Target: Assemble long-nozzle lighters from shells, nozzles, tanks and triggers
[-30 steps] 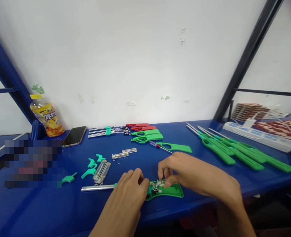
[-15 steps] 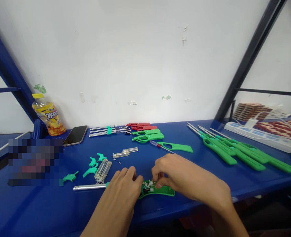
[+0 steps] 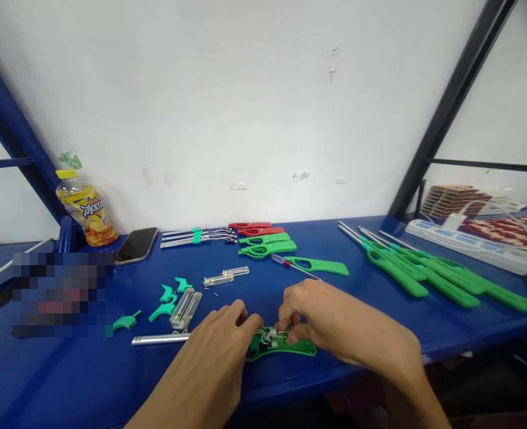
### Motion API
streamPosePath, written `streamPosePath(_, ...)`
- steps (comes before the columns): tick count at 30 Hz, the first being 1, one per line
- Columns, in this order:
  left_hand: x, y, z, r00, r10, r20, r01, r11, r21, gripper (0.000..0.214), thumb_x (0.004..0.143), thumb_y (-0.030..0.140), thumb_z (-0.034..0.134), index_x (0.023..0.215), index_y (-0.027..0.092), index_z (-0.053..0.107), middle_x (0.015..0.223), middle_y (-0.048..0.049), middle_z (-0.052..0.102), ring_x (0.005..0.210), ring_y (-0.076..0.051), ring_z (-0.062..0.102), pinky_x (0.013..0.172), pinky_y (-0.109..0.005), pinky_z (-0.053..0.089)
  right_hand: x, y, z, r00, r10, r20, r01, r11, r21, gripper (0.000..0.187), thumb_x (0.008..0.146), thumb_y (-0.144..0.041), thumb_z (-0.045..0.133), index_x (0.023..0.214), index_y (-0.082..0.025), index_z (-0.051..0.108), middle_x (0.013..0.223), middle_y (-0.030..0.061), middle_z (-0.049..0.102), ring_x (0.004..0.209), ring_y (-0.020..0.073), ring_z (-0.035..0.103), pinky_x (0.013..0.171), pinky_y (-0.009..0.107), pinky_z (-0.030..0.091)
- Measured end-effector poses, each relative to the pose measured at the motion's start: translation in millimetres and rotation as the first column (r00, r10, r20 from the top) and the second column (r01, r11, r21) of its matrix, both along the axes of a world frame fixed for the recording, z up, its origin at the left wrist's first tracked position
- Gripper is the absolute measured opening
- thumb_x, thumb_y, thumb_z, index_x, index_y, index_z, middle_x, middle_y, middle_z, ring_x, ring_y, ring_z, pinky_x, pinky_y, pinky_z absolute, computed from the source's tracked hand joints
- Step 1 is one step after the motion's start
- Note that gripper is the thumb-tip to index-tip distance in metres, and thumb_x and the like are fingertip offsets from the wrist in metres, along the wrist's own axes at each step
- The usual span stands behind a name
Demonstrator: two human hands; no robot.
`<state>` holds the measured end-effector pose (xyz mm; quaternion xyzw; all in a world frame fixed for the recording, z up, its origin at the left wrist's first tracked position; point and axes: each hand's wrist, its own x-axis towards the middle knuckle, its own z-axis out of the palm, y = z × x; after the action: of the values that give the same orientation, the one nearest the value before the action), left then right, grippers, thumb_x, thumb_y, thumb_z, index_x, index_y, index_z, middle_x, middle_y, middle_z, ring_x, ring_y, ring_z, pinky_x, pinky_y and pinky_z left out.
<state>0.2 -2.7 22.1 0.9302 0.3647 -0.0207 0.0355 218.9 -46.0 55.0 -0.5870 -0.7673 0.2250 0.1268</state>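
Observation:
Near the table's front edge lies a green lighter handle half, its inner side facing up, with white wires and small parts inside. A silver lighter tube sticks out to its left. My left hand is closed over the joint of tube and handle, hiding much of it. With thumb and fingers, my right hand pinches a clear gas tank lying in the handle; part of it is hidden. Several teal triggers and more clear tanks lie left of the hands.
Behind the hands are a screwdriver, green handle halves, red ones and silver tubes. Several assembled green lighters lie right, near a power strip. A phone and drink bottle stand left.
My left hand has shifted slightly along the lighter, its thumb and fingers a little farther right. The right hand's fingers have moved slightly at the tank; the lighter stays in place.

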Motion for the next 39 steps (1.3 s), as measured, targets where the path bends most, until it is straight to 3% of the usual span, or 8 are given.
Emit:
streamPosePath(10,-18.2,-16.5,4.9,0.963,-0.074,0.257,0.077,0.997,-0.002,0.031,0.1,0.015,0.045,0.11,0.026,0.072,0.111,-0.0071,0.066,0.1,-0.024,0.068,0.093,-0.037,0.056,0.8,2.9,-1.7,1.0,0.021,0.001,-0.021,1.0,-0.01,0.032,0.078,-0.002,0.061,0.09,-0.023,0.08,0.09,-0.0008,0.077,0.083,0.0145,0.069,0.07,0.023,0.041)
streamPosePath(22,-17.3,-16.2,5.1,0.962,-0.09,0.257,0.096,0.995,-0.011,0.033,0.101,0.014,0.046,0.111,0.028,0.074,0.11,-0.0059,0.066,0.098,-0.023,0.068,0.091,-0.035,0.056,-3.1,0.8,4.9,0.998,0.023,0.052,-0.023,1.0,-0.012,0.027,0.082,-0.003,0.067,0.09,-0.024,0.082,0.089,-0.0003,0.079,0.085,0.017,0.069,0.069,0.025,0.041)
streamPosePath(26,-16.6,-14.0,2.5,0.97,-0.063,0.234,0.073,0.997,-0.035,0.03,0.101,0.013,0.051,0.111,0.029,0.075,0.113,-0.0051,0.066,0.099,-0.023,0.068,0.092,-0.036,0.056,3.4,3.7,13.2,0.993,0.113,0.037,-0.113,0.994,-0.006,0.014,0.095,-0.028,0.072,0.102,-0.028,0.084,0.101,0.0,0.082,0.095,0.0211,0.073,0.079,0.028,0.047)
streamPosePath(28,-16.1,-12.5,1.3,0.973,-0.047,0.226,0.061,0.997,-0.055,0.03,0.1,0.013,0.054,0.112,0.029,0.076,0.115,-0.0051,0.066,0.1,-0.023,0.067,0.094,-0.038,0.055,17.3,8.8,17.3,0.993,0.119,-0.015,-0.118,0.991,0.06,0.027,0.105,-0.043,0.06,0.117,-0.032,0.082,0.117,-0.0008,0.082,0.108,0.0221,0.073,0.093,0.03,0.05)
streamPosePath(31,-14.6,-10.7,1.9,0.982,-0.005,0.188,0.026,0.994,-0.108,0.034,0.099,0.011,0.056,0.117,0.031,0.076,0.119,-0.0059,0.065,0.103,-0.026,0.067,0.095,-0.043,0.055,53.8,21.2,15.8,0.987,-0.155,0.034,0.147,0.972,0.182,0.042,0.11,-0.052,0.047,0.138,-0.033,0.072,0.141,-0.001,0.073,0.129,0.0237,0.067,0.109,0.033,0.048)
streamPosePath(33,-12.7,-10.2,4.3,0.988,0.017,0.152,0.006,0.989,-0.146,0.037,0.1,0.01,0.054,0.12,0.031,0.075,0.121,-0.0066,0.065,0.105,-0.028,0.067,0.095,-0.048,0.055,83.0,30.7,7.7,0.956,-0.281,0.085,0.262,0.948,0.182,0.045,0.108,-0.043,0.05,0.149,-0.028,0.064,0.15,0.0055,0.067,0.138,0.0295,0.061,0.116,0.043,0.044)
streamPosePath(36,-9.3,-9.9,8.4,0.992,0.025,0.127,-0.003,0.986,-0.165,0.038,0.101,0.009,0.053,0.122,0.031,0.074,0.124,-0.007,0.065,0.109,-0.03,0.066,0.098,-0.053,0.054,119.1,41.9,-9.9,0.915,-0.373,0.153,0.362,0.927,0.097,0.06,0.095,-0.037,0.071,0.152,-0.019,0.061,0.154,0.015,0.063,0.141,0.0388,0.059,0.118,0.051,0.044)
streamPosePath(39,-6.0,-9.3,10.6,0.993,0.01,0.122,0.009,0.988,-0.155,0.039,0.101,0.009,0.055,0.126,0.033,0.073,0.124,-0.0066,0.065,0.11,-0.03,0.066,0.097,-0.053,0.055,134.6,47.8,-23.2,0.909,-0.376,0.178,0.38,0.925,0.013,0.057,0.096,-0.032,0.072,0.15,-0.017,0.061,0.146,0.017,0.068,0.133,0.0367,0.065,0.113,0.05,0.05)
